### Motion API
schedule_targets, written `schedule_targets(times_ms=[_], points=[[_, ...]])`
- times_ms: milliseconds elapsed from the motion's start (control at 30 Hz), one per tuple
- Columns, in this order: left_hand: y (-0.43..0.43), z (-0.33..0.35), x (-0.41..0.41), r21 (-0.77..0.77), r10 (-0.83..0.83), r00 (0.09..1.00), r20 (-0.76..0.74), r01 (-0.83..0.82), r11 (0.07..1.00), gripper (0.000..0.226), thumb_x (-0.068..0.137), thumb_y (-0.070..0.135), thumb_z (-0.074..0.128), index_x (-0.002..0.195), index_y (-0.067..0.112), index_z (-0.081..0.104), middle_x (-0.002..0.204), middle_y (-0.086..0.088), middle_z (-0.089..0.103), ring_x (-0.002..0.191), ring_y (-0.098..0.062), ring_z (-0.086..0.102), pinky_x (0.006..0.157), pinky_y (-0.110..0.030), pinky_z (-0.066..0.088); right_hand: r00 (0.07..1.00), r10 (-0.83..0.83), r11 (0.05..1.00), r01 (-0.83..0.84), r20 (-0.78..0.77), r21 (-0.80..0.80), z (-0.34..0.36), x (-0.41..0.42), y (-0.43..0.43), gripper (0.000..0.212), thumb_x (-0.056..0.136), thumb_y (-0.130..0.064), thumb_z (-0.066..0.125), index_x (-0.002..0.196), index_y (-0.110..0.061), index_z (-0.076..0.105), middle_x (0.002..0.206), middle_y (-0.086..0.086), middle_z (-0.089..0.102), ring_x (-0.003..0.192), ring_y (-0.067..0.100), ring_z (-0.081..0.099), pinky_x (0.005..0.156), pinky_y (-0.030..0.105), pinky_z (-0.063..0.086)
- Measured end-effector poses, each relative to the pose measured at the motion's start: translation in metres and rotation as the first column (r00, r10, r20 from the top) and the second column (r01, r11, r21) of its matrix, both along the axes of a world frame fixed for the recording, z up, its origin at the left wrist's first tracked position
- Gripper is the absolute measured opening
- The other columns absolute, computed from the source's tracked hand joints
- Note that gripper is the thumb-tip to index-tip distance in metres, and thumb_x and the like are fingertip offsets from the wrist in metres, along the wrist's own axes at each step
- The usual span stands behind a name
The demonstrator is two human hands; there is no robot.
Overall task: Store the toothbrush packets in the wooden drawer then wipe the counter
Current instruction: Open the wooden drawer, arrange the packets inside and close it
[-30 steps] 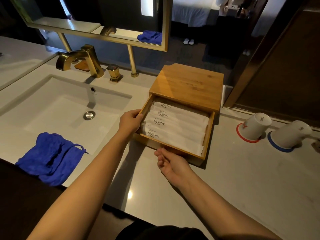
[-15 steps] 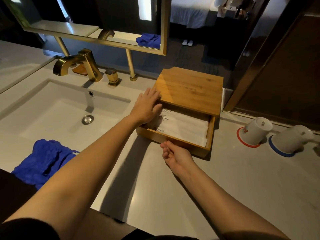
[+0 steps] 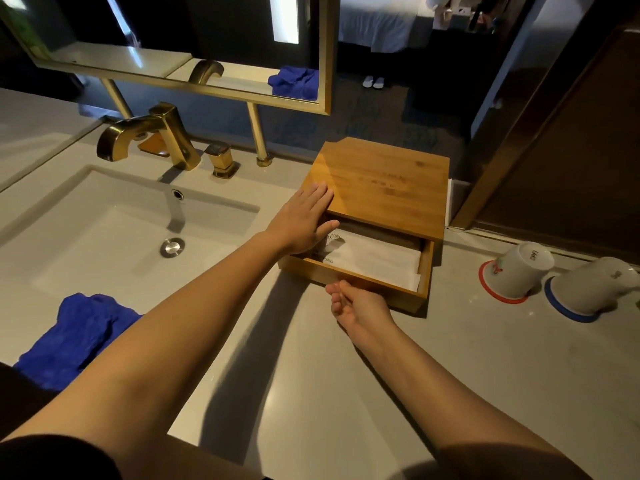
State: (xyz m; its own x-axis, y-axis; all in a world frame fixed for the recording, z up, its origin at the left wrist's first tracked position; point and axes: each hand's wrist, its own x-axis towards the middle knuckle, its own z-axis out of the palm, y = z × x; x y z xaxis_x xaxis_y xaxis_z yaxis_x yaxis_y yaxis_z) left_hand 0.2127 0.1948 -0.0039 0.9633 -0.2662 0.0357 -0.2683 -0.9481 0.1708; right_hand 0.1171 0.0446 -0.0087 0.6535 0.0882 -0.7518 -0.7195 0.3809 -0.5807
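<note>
A wooden drawer box [image 3: 384, 181] stands on the grey counter [image 3: 450, 368] right of the sink. Its drawer [image 3: 363, 284] is partly slid in, with white toothbrush packets [image 3: 374, 259] lying flat inside. My left hand [image 3: 301, 220] rests flat, fingers spread, on the box's left front corner and holds nothing. My right hand [image 3: 356, 308] is loosely curled, fingertips against the drawer's front panel. A crumpled blue cloth [image 3: 76, 334] lies on the counter's front edge, left of my left arm.
A white sink basin [image 3: 114, 237] with a gold tap [image 3: 152, 136] fills the left. Two white cups lie at the right, one on a red coaster [image 3: 516, 271], one on a blue coaster [image 3: 592, 285]. A gold-framed mirror [image 3: 325, 64] hangs behind.
The drawer has slid further into the box, hiding most packets. My left hand moved from the drawer's left side onto the box top. My right hand followed the drawer front inward.
</note>
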Motion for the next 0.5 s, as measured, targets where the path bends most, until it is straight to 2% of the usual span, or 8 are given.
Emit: schedule_targets(times_ms=[167,300,400,500], points=[[0.001,-0.002,0.002,-0.009,0.004,1.000,0.000,-0.004,1.000,0.068,0.095,0.048,0.031,0.149,0.012,0.010,0.159,-0.008,0.006,0.147,-0.022,0.001,0.119,-0.036,0.002,1.000,0.011,0.996,-0.010,0.011,-0.091,-0.001,0.016,-0.002,0.020,0.094,-0.008,0.051,0.081,0.001,0.064,0.081,0.013,0.066,0.062,0.013,0.057,0.057,0.019,0.046],[0.002,-0.001,0.001,-0.028,0.004,1.000,-0.006,-0.004,1.000,0.067,0.095,0.047,0.031,0.149,0.013,0.011,0.159,-0.007,0.006,0.147,-0.021,0.002,0.118,-0.036,0.001,0.998,0.039,0.989,-0.032,0.042,-0.146,-0.003,0.033,-0.003,0.026,0.095,-0.011,0.052,0.071,-0.004,0.062,0.080,0.011,0.068,0.064,0.012,0.059,0.060,0.020,0.048],[0.004,-0.003,0.001,-0.031,-0.011,1.000,0.005,0.011,0.999,0.068,0.095,0.049,0.032,0.149,0.013,0.011,0.159,-0.007,0.007,0.147,-0.021,0.002,0.119,-0.036,0.002,0.997,0.040,0.980,-0.025,0.072,-0.198,-0.004,0.051,-0.003,0.026,0.095,-0.015,0.053,0.072,-0.006,0.063,0.080,0.009,0.070,0.065,0.012,0.062,0.063,0.022,0.050],[0.007,-0.007,0.002,-0.009,-0.020,1.000,0.024,0.021,1.000,0.069,0.094,0.050,0.032,0.149,0.014,0.011,0.159,-0.007,0.007,0.147,-0.021,0.002,0.118,-0.035,0.001,0.995,0.025,0.985,-0.007,0.100,-0.173,-0.006,0.067,-0.004,0.021,0.095,-0.013,0.051,0.082,-0.003,0.065,0.077,0.009,0.069,0.061,0.010,0.059,0.054,0.019,0.048]])
